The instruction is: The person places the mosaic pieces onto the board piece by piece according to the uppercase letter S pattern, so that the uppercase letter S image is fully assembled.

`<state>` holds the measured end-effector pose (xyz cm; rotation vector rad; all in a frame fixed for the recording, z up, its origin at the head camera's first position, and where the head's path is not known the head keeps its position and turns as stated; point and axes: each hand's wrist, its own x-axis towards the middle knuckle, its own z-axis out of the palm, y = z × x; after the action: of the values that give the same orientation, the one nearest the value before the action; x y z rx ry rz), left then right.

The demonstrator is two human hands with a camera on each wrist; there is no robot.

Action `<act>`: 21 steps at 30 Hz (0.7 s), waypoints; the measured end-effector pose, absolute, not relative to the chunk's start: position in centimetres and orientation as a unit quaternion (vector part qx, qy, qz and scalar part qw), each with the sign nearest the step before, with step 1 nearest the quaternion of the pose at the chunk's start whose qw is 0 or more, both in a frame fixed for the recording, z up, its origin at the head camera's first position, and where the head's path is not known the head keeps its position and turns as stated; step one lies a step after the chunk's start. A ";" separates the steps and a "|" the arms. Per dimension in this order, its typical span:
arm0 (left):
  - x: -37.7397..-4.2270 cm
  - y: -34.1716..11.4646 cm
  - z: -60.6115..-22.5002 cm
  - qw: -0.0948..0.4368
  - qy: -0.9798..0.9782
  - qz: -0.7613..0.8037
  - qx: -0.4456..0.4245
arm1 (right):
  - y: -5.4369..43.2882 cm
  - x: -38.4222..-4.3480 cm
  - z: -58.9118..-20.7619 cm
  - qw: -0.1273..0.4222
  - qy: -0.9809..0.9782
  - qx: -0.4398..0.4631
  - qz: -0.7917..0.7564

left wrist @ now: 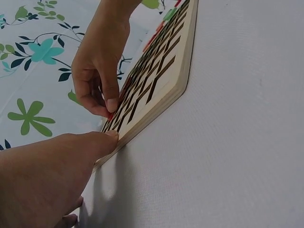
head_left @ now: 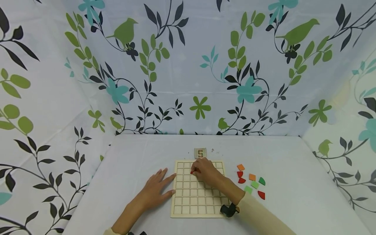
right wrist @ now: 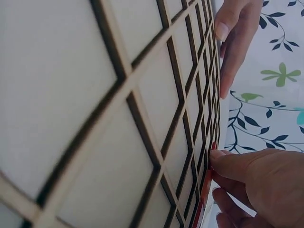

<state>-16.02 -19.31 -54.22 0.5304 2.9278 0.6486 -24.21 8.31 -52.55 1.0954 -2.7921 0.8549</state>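
A pale wooden grid board (head_left: 185, 209) with raised dividers lies flat on the white table. My right hand (head_left: 205, 171) is over its upper rows and pinches a small red piece (head_left: 192, 172) between thumb and fingertips, down at the grid. In the right wrist view, red and orange pieces (right wrist: 206, 185) sit in cells beside those fingertips, largely hidden from the head view by the hand. My left hand (head_left: 157, 191) lies with fingers spread at the board's left side, its thumb and fingertips touching the edge.
Right of the board lie loose pieces: orange squares (head_left: 252, 177), light green squares (head_left: 254, 185), a dark green quarter-round (head_left: 262, 181) and several red quarter-rounds (head_left: 261, 195). Behind the board is a small patterned card (head_left: 200, 153). A printed cloth (head_left: 188, 81) hangs around the table.
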 end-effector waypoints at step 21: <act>-15.8 -19.2 -54.3 0.050 0.961 0.214 0.166 | 14.7 -20.8 -51.4 -0.062 -0.910 0.210 0.353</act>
<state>-15.84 -19.23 -54.26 0.5048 2.9269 0.6509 -20.84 14.65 -51.44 0.6884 -2.9750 1.1551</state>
